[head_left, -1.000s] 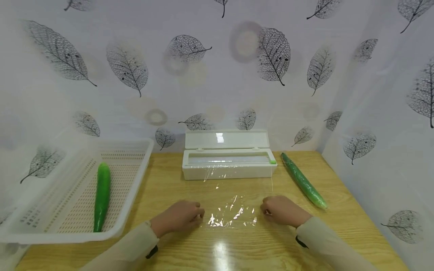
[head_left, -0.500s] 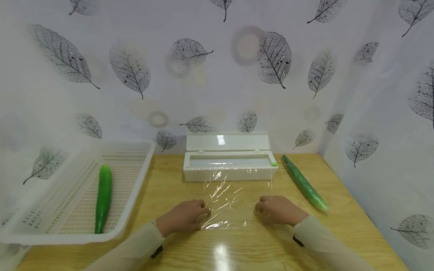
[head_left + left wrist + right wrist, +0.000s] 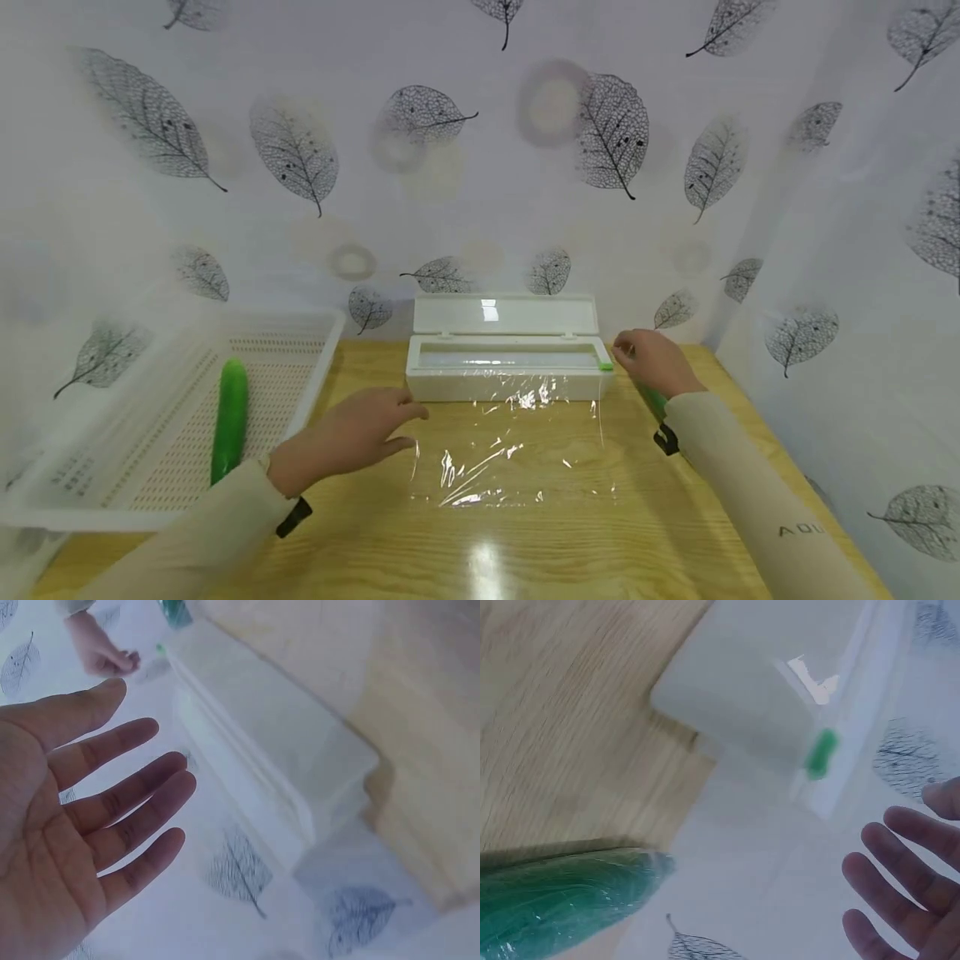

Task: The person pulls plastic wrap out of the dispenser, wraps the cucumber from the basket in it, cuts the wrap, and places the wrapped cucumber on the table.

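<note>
A white plastic wrap dispenser point(image 3: 442, 387) stands at the back of the table with its lid point(image 3: 525, 313) raised. Clear plastic wrap point(image 3: 480, 475) comes out over its front and lies across the wood. Just left of the film is my left hand point(image 3: 352, 437), its fingers extended and nothing in them; the left wrist view shows its bare palm point(image 3: 45, 862). My right hand point(image 3: 660, 362) hovers by the dispenser's right end, near the green slide cutter point(image 3: 605, 367). Its fingers are loosely bent and hold nothing. Below that hand, partly hidden, lies a film-wrapped cucumber point(image 3: 562, 900).
On the left, a white perforated basket point(image 3: 318, 367) holds another cucumber point(image 3: 231, 417). A leaf-patterned curtain point(image 3: 480, 192) closes off the back and the sides behind the wooden table point(image 3: 420, 550).
Both hands have left the near corners of the plastic wrap. The left has drawn back to the left; the right has moved up and right to the dispenser's end. The film now lies flat.
</note>
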`<action>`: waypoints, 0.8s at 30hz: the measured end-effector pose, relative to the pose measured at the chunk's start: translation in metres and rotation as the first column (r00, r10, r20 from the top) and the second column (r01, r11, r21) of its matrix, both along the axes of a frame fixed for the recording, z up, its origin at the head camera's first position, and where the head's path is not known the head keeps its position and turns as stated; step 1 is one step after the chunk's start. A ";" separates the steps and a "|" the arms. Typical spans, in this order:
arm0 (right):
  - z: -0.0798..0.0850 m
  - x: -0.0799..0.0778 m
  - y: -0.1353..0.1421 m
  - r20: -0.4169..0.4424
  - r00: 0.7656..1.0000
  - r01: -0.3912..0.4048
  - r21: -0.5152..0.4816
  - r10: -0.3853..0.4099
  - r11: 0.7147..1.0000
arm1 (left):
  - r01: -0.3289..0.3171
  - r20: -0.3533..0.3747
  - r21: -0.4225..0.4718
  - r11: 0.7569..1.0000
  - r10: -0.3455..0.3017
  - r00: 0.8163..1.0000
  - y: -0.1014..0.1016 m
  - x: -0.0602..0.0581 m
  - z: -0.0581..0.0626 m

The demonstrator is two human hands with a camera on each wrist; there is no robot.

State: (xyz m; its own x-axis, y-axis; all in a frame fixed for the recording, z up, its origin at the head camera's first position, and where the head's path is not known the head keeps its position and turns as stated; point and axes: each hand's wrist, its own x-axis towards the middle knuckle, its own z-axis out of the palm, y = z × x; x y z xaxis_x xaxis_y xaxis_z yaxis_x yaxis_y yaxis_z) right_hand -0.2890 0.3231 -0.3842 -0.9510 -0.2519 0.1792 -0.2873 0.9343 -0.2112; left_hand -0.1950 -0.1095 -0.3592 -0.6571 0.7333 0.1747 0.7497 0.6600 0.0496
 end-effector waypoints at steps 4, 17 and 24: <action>-0.010 -0.018 0.002 0.032 0.999 0.042 0.013 -0.042 0.999 | -0.068 -0.009 -0.034 0.997 0.068 0.998 -0.024 -0.015 0.023; -0.035 -0.035 0.001 -0.067 0.989 0.140 0.161 -0.131 0.977 | -0.465 0.246 -0.199 0.863 0.503 0.829 -0.141 -0.094 0.021; -0.038 -0.038 -0.003 -0.057 0.988 0.153 0.160 -0.146 0.975 | -0.636 0.415 -0.231 0.736 0.666 0.620 -0.193 -0.112 -0.016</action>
